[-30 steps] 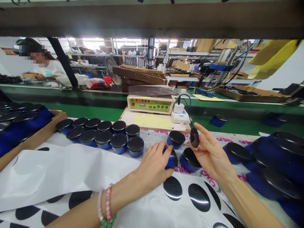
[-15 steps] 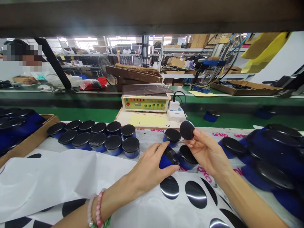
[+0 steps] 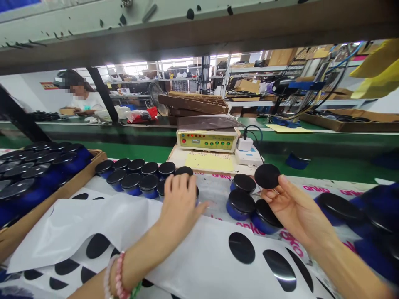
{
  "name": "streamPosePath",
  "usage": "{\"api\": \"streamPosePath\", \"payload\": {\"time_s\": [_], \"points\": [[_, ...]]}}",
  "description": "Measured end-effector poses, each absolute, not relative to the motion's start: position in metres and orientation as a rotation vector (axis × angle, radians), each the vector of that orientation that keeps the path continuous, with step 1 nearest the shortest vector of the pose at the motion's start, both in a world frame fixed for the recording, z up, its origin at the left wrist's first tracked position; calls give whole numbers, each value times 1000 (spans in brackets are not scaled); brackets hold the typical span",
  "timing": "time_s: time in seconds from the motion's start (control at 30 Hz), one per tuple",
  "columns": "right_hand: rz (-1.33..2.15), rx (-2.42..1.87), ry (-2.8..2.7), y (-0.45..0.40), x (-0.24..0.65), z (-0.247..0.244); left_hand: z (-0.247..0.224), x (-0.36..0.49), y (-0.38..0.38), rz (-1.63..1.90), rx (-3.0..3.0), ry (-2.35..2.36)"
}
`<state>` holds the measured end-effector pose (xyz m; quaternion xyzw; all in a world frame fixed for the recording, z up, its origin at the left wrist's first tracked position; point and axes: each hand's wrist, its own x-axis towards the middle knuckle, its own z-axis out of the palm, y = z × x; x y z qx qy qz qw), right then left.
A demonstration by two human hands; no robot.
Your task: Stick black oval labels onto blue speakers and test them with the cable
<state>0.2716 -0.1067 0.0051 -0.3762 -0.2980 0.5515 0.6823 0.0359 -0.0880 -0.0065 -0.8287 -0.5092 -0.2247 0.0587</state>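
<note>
My right hand (image 3: 294,203) pinches a round black sticker (image 3: 267,176) by its edge, holding it above a cluster of blue jars with black lids. One blue jar (image 3: 240,204) of that cluster stands upright. My left hand (image 3: 181,207) is over the right end of the left group of jars (image 3: 131,183). Its fingers reach over the lids and its thumb is spread away; the hand partly hides the jars under it. A white sheet (image 3: 199,245) bearing round black stickers (image 3: 241,248) lies in front of both hands.
A cardboard box (image 3: 99,160) of lidded blue jars stands at left; more jars (image 3: 339,207) stand at right. Behind is a yellow control box (image 3: 205,141) beside a white power strip (image 3: 249,156). A green conveyor (image 3: 140,147) runs across. A person (image 3: 84,99) sits beyond.
My left hand has let go of the tilted jar, now upright, and moved left to the other group. My right hand still holds the sticker. The view has shifted left.
</note>
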Motion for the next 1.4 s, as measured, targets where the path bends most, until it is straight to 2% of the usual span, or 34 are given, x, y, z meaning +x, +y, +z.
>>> {"api": "streamPosePath", "payload": {"time_s": [0.07,0.2,0.37,0.53,0.7,1.4], "points": [[1215,-893,-725,-107,273,6,-7,20,-81,-678,-2431,-1642],[1173,-1005,-862,-112,265,16,-10,8,-84,-732,-2572,-1540],[1377,-1184,-1077,-129,216,27,-11,-1,-127,-1102,-2940,-1593],[1548,-1173,-1220,-144,171,0,-45,-10,-160,-1401,-2937,-1742],[1637,-1207,-1197,-149,168,-24,-57,-10,-165,-1462,-2918,-1869],[1217,-1281,-1544,-152,164,-23,-51,-4,-167,-1624,-2840,-1841]]}}
